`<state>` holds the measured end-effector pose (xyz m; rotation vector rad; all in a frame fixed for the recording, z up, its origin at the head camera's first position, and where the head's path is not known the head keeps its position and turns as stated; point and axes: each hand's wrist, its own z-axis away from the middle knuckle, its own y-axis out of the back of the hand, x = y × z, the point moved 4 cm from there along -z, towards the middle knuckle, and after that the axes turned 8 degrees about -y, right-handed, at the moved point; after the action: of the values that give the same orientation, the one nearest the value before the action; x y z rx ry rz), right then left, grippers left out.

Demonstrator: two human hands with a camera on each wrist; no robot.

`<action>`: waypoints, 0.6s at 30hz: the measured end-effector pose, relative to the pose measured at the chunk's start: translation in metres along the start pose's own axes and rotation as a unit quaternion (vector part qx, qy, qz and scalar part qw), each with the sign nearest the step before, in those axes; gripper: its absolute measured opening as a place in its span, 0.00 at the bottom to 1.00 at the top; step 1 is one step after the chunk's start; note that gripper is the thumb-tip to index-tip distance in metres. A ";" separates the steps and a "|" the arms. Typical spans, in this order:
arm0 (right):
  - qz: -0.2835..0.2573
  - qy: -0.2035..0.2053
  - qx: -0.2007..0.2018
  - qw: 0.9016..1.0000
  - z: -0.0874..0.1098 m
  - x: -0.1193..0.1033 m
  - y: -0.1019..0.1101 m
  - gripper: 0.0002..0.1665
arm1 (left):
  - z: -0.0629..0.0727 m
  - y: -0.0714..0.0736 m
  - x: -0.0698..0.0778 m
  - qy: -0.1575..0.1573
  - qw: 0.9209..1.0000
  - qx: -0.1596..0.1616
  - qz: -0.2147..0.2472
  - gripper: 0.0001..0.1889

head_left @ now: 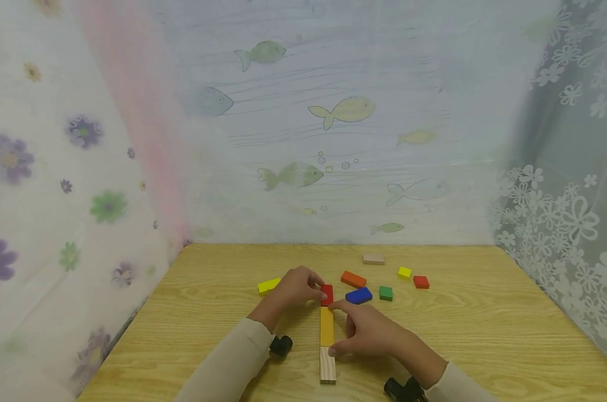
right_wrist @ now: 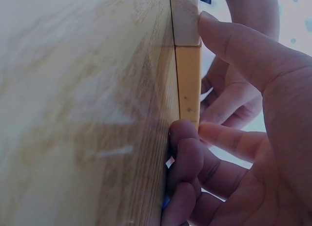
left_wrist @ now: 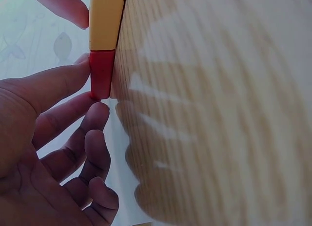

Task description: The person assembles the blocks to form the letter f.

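Three blocks lie end to end in a line on the table: a red block (head_left: 327,290) at the far end, a longer orange-yellow block (head_left: 326,326) in the middle and a plain wooden block (head_left: 327,369) nearest me. My left hand (head_left: 294,289) pinches the red block, thumb on its near part and index fingertip at its far end. With fingers spread along the line, my right hand (head_left: 371,330) rests its index fingertip by the red and orange-yellow joint. Its thumb touches the plain block near the other joint; in the right wrist view, the other fingers (right_wrist: 187,155) are bent.
Beyond my right hand lie an orange block (head_left: 353,279), a blue block (head_left: 359,296), a green block (head_left: 386,293), a small yellow block (head_left: 404,273), another red block (head_left: 421,282) and a pale wooden block (head_left: 373,259). A long yellow block (head_left: 269,286) lies left of my left hand.
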<state>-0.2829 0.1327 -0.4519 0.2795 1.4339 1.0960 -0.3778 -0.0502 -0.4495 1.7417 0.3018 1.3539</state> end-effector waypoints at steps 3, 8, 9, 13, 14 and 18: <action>0.000 -0.002 0.000 1.000 -0.001 0.000 0.000 0.51 | 0.000 0.000 0.000 -0.001 1.000 0.000 -0.002 0.17; -0.002 0.001 0.000 1.000 -0.001 0.000 0.000 0.51 | 0.000 0.000 0.000 -0.001 1.000 0.001 -0.007 0.16; -0.003 0.002 0.000 1.000 -0.001 0.000 0.000 0.51 | 0.000 0.000 0.000 -0.001 1.000 0.000 -0.007 0.16; -0.003 0.004 0.000 1.000 -0.001 0.000 0.000 0.51 | -0.001 -0.001 -0.001 -0.002 1.000 0.000 -0.006 0.17; -0.002 0.004 0.000 1.000 -0.001 0.000 0.000 0.51 | -0.001 -0.001 -0.001 -0.002 1.000 -0.001 -0.006 0.17; -0.001 0.006 0.001 1.000 -0.001 0.000 0.000 0.51 | -0.001 0.000 -0.001 0.002 1.000 -0.001 -0.006 0.17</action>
<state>-0.2834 0.1322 -0.4523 0.2731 1.4447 1.0964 -0.3784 -0.0500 -0.4502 1.7333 0.3134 1.3479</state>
